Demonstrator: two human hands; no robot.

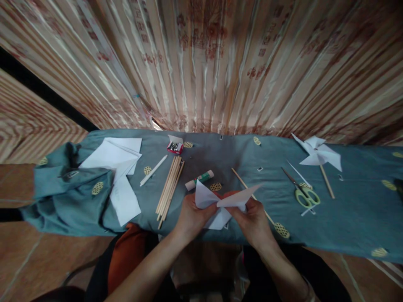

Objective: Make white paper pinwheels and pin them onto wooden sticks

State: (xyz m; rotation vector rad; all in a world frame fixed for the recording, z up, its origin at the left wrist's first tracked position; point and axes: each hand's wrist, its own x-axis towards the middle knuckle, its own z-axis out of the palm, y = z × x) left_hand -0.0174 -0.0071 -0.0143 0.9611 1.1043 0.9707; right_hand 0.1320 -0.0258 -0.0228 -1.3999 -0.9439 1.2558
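Both my hands hold a folded white paper piece [220, 201] just above the near edge of the blue-grey cloth-covered table [220, 155]. My left hand [192, 216] pinches its left side with closed fingers. My right hand [253, 222] grips its right side, fingers also closed. A thin wooden stick [241, 181] lies slanted on the cloth right behind the paper, partly hidden by my right hand. A glue stick [199, 180] lies just beyond my left hand.
A bundle of wooden sticks [170, 188], a white pen [153, 170], loose white sheets [116, 167] and a small red box of pins [175, 146] lie to the left. Green-handled scissors [302, 191] and a finished paper pinwheel [317, 156] lie right. A patterned curtain hangs behind.
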